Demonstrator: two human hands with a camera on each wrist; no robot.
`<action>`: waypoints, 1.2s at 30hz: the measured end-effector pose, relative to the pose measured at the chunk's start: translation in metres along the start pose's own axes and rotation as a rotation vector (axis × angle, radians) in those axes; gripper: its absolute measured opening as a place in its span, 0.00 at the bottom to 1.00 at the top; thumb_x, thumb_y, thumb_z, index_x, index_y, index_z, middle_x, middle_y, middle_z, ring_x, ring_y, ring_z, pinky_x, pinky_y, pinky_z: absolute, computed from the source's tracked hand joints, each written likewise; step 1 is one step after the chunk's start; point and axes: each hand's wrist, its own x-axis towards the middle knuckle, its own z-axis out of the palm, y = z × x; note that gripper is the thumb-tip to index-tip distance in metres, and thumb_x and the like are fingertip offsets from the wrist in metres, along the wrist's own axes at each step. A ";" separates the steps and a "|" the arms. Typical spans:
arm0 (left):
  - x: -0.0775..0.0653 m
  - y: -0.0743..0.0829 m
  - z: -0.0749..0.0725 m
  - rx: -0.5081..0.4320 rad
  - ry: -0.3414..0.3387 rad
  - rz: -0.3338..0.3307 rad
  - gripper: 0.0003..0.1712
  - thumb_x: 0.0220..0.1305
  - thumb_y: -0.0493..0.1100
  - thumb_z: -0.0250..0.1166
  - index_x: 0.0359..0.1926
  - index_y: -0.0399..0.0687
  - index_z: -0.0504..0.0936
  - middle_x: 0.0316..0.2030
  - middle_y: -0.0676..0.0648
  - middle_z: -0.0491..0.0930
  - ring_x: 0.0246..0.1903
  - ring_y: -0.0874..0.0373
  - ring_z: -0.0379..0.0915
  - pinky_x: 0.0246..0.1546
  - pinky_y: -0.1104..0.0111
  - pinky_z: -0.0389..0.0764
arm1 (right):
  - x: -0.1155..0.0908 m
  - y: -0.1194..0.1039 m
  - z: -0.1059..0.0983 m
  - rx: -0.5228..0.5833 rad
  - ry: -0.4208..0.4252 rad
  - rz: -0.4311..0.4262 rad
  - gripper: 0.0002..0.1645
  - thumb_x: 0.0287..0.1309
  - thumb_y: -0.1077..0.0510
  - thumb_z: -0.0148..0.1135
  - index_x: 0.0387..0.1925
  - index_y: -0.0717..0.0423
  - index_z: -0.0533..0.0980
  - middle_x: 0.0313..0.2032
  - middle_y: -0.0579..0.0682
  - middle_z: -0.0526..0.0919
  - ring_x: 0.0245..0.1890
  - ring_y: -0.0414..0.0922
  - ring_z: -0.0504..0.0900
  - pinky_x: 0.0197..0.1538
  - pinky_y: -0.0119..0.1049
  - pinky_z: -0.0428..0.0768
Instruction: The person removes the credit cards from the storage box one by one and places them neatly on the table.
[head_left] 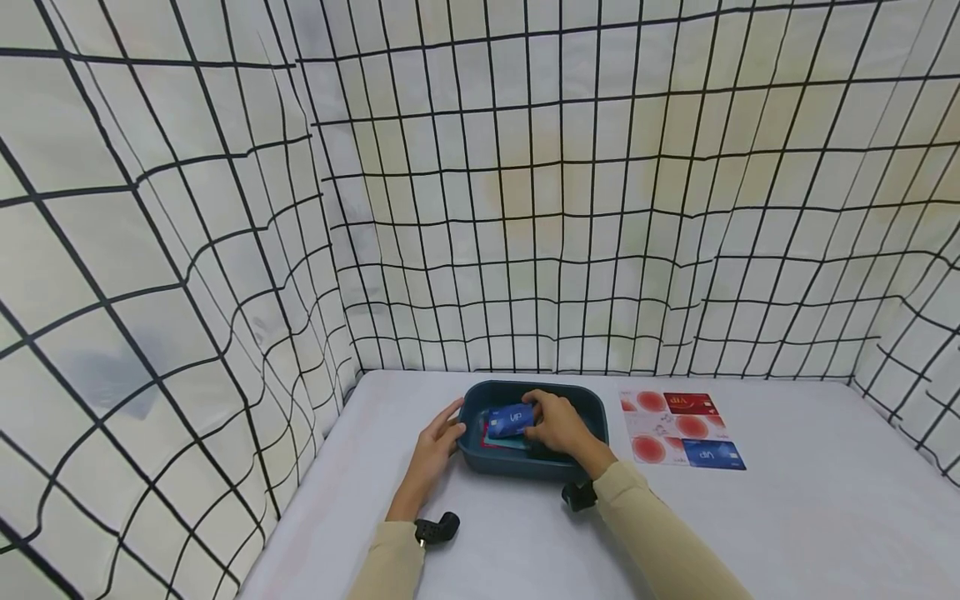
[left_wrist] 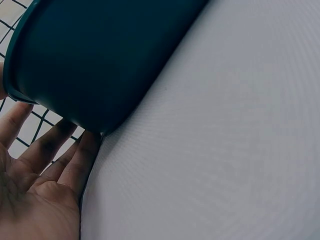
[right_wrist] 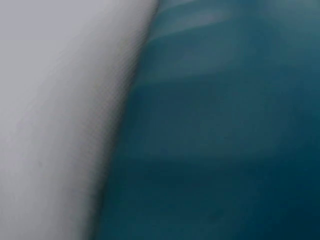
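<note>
A dark teal plastic basin (head_left: 517, 467) stands on the table, and its outer wall fills much of both wrist views. My right hand (head_left: 562, 425) reaches into it and pinches a blue VIP card (head_left: 512, 420) at its right edge. Under that card lie more cards, a light teal one (head_left: 507, 442) and a red-edged one, partly covered. At the basin's left end, my left hand (head_left: 435, 446) rests its extended fingers against the wall and rim; in the left wrist view the fingers (left_wrist: 82, 160) meet the basin's side. The right hand is out of sight in the right wrist view.
Right of the basin, cards lie flat in a block: a red VIP card (head_left: 690, 403), a blue VIP card (head_left: 712, 454) and several pale ones with red circles (head_left: 648, 450). A white cloth covers the table (head_left: 510, 542). Black netting (head_left: 525, 208) over white sheeting surrounds it.
</note>
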 end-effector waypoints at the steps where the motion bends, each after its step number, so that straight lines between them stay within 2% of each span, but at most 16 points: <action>1: 0.000 0.000 0.000 -0.005 0.003 -0.007 0.28 0.77 0.44 0.56 0.75 0.59 0.69 0.71 0.37 0.71 0.69 0.42 0.71 0.68 0.50 0.75 | 0.000 0.000 0.000 0.004 0.004 -0.005 0.30 0.53 0.65 0.74 0.59 0.60 0.77 0.36 0.50 0.84 0.31 0.41 0.78 0.37 0.37 0.80; 9: -0.001 0.001 0.000 -0.006 0.010 -0.019 0.28 0.77 0.44 0.56 0.75 0.60 0.69 0.71 0.37 0.72 0.68 0.43 0.72 0.68 0.50 0.75 | 0.000 0.002 0.003 0.021 0.054 -0.011 0.32 0.55 0.65 0.73 0.62 0.57 0.77 0.39 0.51 0.86 0.35 0.41 0.81 0.42 0.40 0.84; 16: -0.001 -0.002 0.000 0.005 0.008 -0.030 0.28 0.77 0.45 0.56 0.75 0.61 0.68 0.72 0.37 0.69 0.70 0.42 0.70 0.70 0.49 0.73 | -0.013 -0.004 -0.007 0.005 0.064 -0.033 0.32 0.59 0.64 0.72 0.66 0.55 0.76 0.42 0.51 0.86 0.37 0.42 0.80 0.44 0.41 0.84; 26: -0.002 0.000 0.000 -0.012 -0.001 -0.018 0.28 0.77 0.44 0.56 0.75 0.59 0.68 0.71 0.36 0.71 0.67 0.42 0.72 0.66 0.52 0.77 | -0.036 -0.003 -0.027 0.003 0.059 -0.024 0.34 0.60 0.63 0.71 0.68 0.55 0.74 0.43 0.50 0.85 0.36 0.41 0.77 0.42 0.35 0.83; 31: -0.001 0.000 0.000 -0.029 -0.007 -0.027 0.28 0.78 0.45 0.56 0.75 0.61 0.68 0.72 0.37 0.70 0.69 0.43 0.71 0.67 0.52 0.76 | -0.049 -0.001 -0.039 0.025 0.038 -0.007 0.35 0.61 0.63 0.71 0.69 0.56 0.73 0.41 0.48 0.82 0.37 0.42 0.77 0.43 0.33 0.82; 36: 0.000 0.002 0.001 -0.032 -0.008 -0.022 0.28 0.78 0.45 0.56 0.75 0.61 0.68 0.72 0.38 0.70 0.69 0.43 0.71 0.68 0.53 0.76 | -0.059 0.004 -0.049 0.035 0.047 -0.025 0.35 0.62 0.63 0.70 0.70 0.56 0.72 0.40 0.48 0.81 0.36 0.42 0.76 0.41 0.27 0.81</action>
